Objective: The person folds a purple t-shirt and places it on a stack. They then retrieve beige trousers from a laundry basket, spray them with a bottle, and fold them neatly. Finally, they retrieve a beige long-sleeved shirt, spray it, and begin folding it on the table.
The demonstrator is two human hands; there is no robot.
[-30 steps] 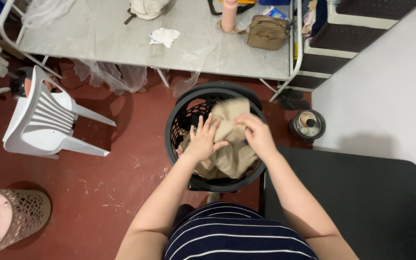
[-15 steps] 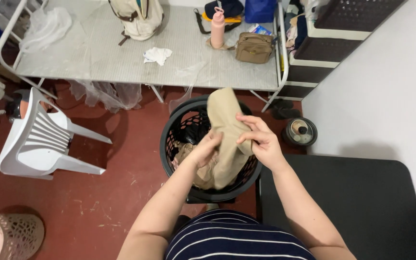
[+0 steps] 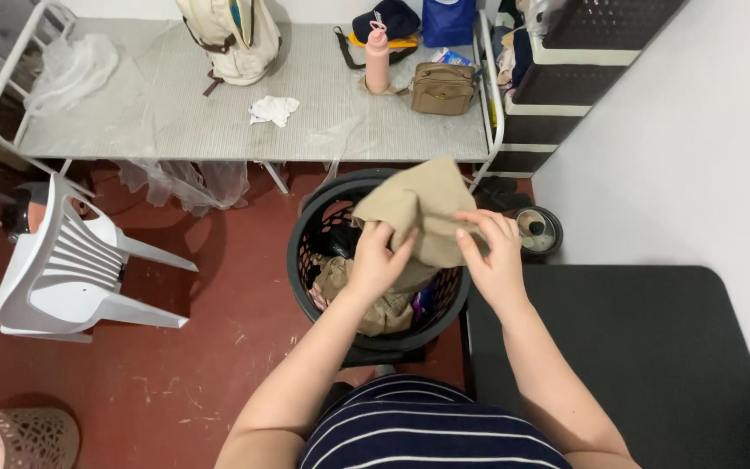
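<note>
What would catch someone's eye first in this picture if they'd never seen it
Both hands, the left hand and the right hand, hold up a tan cloth over a round black laundry basket at the centre. Left of it a white plastic chair stands on the red floor.

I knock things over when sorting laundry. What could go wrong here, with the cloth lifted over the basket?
The tan cloth is pinched only at its edge by the left hand and right hand, so it might slip back into the basket. Clothes lying beneath could snag and be dragged over the rim onto the red floor.
</note>
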